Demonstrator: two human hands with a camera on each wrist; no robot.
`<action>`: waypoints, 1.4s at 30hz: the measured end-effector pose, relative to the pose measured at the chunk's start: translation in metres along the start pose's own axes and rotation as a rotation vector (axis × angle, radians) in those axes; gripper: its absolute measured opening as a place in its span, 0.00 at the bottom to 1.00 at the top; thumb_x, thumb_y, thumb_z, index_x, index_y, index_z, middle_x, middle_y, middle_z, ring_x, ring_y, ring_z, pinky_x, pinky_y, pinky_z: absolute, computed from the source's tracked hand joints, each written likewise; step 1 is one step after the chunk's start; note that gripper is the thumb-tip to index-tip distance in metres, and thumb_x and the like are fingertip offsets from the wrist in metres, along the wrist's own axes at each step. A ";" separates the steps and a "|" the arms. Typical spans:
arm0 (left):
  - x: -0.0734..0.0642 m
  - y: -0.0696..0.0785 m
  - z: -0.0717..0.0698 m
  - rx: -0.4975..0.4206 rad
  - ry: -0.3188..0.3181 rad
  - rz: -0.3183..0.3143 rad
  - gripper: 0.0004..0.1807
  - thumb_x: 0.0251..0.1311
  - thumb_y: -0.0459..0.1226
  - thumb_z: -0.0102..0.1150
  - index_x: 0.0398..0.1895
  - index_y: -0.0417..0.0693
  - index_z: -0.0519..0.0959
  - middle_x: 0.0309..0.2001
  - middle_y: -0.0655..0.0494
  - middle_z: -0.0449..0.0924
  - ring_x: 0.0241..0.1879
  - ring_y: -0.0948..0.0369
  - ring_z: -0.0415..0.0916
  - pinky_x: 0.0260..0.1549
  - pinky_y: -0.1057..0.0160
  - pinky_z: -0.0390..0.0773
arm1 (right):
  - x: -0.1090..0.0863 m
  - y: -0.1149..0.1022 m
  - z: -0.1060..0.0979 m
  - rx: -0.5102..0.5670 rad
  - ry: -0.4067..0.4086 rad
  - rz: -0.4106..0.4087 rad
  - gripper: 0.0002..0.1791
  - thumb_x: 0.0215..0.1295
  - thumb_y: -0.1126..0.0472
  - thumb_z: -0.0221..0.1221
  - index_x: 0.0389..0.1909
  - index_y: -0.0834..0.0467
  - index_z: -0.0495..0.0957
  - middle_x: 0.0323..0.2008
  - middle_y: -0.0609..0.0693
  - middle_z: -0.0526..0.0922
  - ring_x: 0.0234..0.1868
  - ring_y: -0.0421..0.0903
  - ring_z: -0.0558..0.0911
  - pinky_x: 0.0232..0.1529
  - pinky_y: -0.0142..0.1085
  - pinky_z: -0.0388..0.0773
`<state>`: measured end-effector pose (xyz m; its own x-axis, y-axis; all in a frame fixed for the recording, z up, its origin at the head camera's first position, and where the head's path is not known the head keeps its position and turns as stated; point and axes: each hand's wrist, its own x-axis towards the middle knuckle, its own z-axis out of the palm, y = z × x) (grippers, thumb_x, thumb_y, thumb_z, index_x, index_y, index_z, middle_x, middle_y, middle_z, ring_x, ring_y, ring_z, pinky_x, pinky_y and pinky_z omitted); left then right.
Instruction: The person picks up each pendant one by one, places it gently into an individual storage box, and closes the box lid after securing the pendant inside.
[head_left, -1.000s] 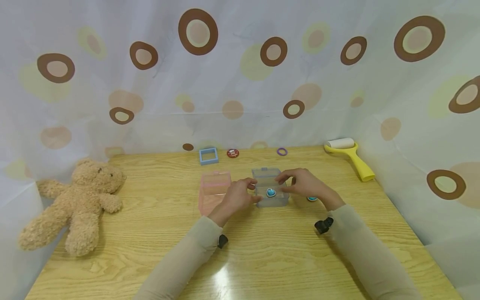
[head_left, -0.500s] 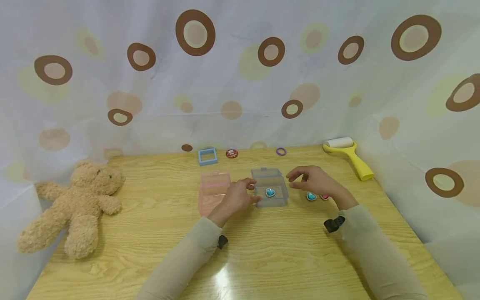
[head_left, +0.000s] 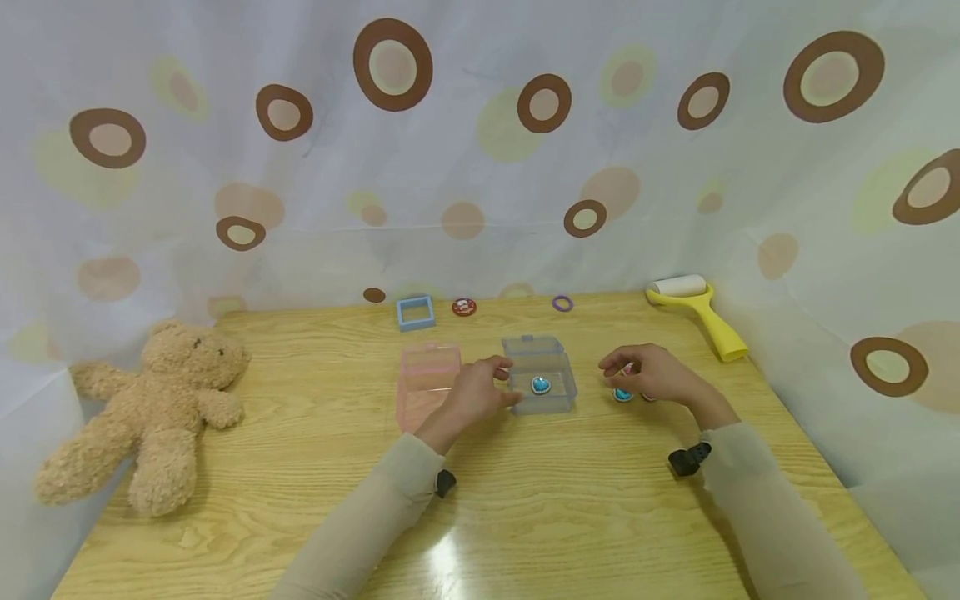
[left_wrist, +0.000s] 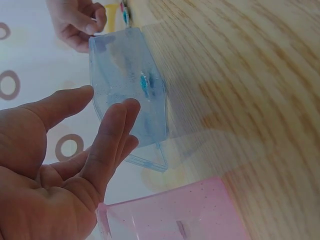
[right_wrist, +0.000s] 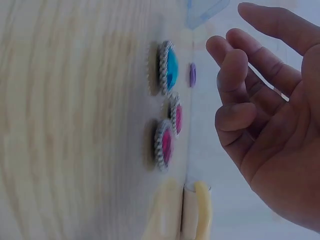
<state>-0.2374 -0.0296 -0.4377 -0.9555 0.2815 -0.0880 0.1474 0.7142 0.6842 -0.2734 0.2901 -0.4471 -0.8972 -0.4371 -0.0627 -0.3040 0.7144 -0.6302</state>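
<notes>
A clear bluish plastic box (head_left: 553,405) stands with its lid raised at the table's middle, a blue heart-shaped gem (head_left: 541,385) inside. Beside its left wall is my left hand (head_left: 474,393), thumb and fingers apart and holding nothing; whether the fingertips touch the wall I cannot tell. My right hand (head_left: 654,373) hovers over loose gems to the right of the box, its fingers loosely bent around nothing. Below it lie another blue gem (right_wrist: 171,67) and two pink gems (right_wrist: 165,145) with silvery beaded rims, partly hidden by the hand in the head view.
An open pink clear box (head_left: 411,408) sits left of the bluish one. Along the back are a blue square frame (head_left: 405,323), a red round disc (head_left: 464,307) and a purple ring (head_left: 556,305). A yellow-handled roller (head_left: 720,332) lies right, a teddy bear (head_left: 168,400) left.
My right hand has moved right, away from over the bluish box, and down above the loose gems. My left hand has stayed by the box, and the gem in the box has not moved.
</notes>
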 end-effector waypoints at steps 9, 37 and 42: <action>0.000 -0.001 0.000 -0.011 -0.005 0.013 0.30 0.61 0.41 0.69 0.65 0.44 0.74 0.56 0.47 0.84 0.62 0.44 0.75 0.62 0.50 0.74 | -0.008 0.020 0.000 0.033 -0.015 0.068 0.18 0.66 0.53 0.65 0.53 0.57 0.82 0.45 0.54 0.84 0.38 0.45 0.79 0.33 0.36 0.79; 0.000 -0.003 0.000 -0.016 -0.009 0.027 0.30 0.61 0.42 0.69 0.65 0.44 0.74 0.56 0.46 0.84 0.61 0.44 0.76 0.62 0.49 0.75 | -0.008 0.021 0.007 -0.173 -0.038 0.076 0.16 0.58 0.57 0.71 0.46 0.56 0.84 0.42 0.51 0.87 0.42 0.46 0.82 0.42 0.39 0.76; 0.000 -0.003 0.000 -0.009 0.002 0.035 0.30 0.60 0.42 0.69 0.64 0.44 0.75 0.55 0.46 0.84 0.61 0.45 0.76 0.62 0.50 0.75 | -0.009 0.016 0.006 -0.194 -0.038 0.071 0.14 0.58 0.58 0.70 0.44 0.56 0.84 0.44 0.52 0.87 0.44 0.48 0.83 0.44 0.42 0.77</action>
<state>-0.2380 -0.0314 -0.4394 -0.9504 0.3048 -0.0628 0.1781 0.6984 0.6932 -0.2683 0.3023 -0.4612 -0.9070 -0.3995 -0.1332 -0.2997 0.8346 -0.4622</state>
